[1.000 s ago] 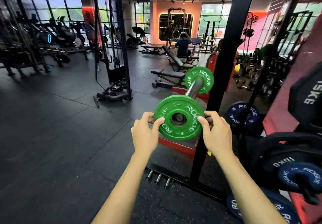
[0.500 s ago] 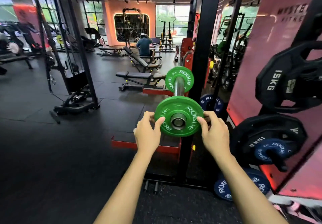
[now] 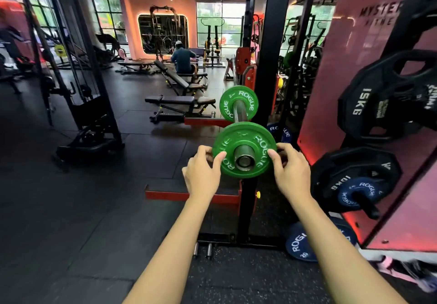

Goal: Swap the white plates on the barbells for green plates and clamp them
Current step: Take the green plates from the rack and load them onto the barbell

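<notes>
A green Rogue plate (image 3: 238, 139) sits on the near end of the barbell, with the steel sleeve end (image 3: 243, 160) poking through its hole. My left hand (image 3: 203, 173) grips the plate's left rim and my right hand (image 3: 289, 171) grips its right rim. A second green plate (image 3: 227, 106) is on the far end of the same bar (image 3: 238, 112), which rests in the black rack. No white plate and no clamp show.
The black rack upright (image 3: 264, 67) stands just behind the bar. Black 15 kg (image 3: 378, 105) and 10 kg plates and blue Rogue plates (image 3: 354, 195) hang on the red storage wall at right. Another blue plate (image 3: 298, 244) leans at floor level. Benches (image 3: 179, 101) and a seated person are farther back.
The near green plate has slid farther onto the sleeve, so more of the bar end now sticks out. My view has turned right and moved closer.
</notes>
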